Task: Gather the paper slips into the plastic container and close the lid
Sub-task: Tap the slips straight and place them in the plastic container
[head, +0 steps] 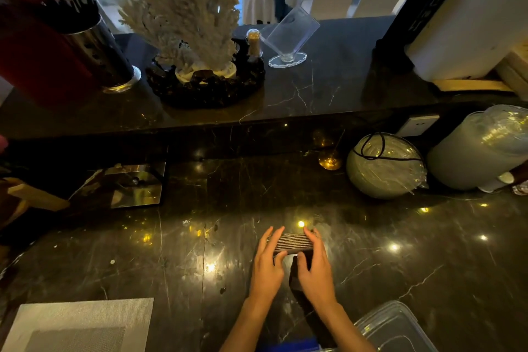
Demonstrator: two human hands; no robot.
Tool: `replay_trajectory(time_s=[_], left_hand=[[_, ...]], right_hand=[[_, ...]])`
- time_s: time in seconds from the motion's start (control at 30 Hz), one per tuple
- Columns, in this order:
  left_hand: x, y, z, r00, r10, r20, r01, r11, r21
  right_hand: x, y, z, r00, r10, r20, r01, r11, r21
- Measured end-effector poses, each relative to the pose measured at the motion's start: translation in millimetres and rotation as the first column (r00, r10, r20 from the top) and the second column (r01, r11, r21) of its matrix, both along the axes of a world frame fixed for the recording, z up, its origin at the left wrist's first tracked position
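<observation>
A thick stack of dark paper slips (291,241) stands on edge on the dark marble counter, its striped edges facing up. My left hand (268,261) presses its left end and my right hand (315,268) its right end, both clasping the stack between them. A clear plastic container (397,328) with its lid sits at the bottom right, near my right forearm and apart from the stack. I cannot tell whether the lid is fastened.
A grey placemat (80,323) lies at the bottom left. A wrapped stack of plates (385,166) and a wrapped bundle (483,148) stand at the right. A mirrored box (128,183) sits at the left. A white coral ornament (194,23) and a clear sign holder (288,37) stand on the raised ledge behind.
</observation>
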State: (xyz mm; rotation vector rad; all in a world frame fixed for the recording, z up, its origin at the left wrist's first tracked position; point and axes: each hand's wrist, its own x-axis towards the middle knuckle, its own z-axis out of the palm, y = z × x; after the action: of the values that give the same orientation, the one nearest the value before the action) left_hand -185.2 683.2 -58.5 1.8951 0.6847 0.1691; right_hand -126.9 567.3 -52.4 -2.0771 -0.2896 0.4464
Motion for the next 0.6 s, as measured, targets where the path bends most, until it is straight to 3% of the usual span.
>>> replay_trajectory(time_s=[0.2,0.3,0.43,0.6], left_hand=[[0,-1,2,0.999,0.025,0.02,-0.025,1.0,-0.006],[1,-4,5,0.996,0.055,0.067,-0.044,0.987,-0.153],[10,-7,13,0.952,0.288,0.099,-0.24,0.909,-0.342],[30,-5,9,0.884,0.458,0.096,-0.396,0.84,-0.37]], right_hand=[[19,30,11,0.966,-0.236,-0.105,0.253,0.945,0.205],[15,39,9,0.926,-0.354,-0.128,0.376,0.889,0.262],[18,41,5,0.907,-0.395,-0.146,0.421,0.864,0.275],[21,38,0,0.921,-0.359,-0.152,0.387,0.888,0.249]])
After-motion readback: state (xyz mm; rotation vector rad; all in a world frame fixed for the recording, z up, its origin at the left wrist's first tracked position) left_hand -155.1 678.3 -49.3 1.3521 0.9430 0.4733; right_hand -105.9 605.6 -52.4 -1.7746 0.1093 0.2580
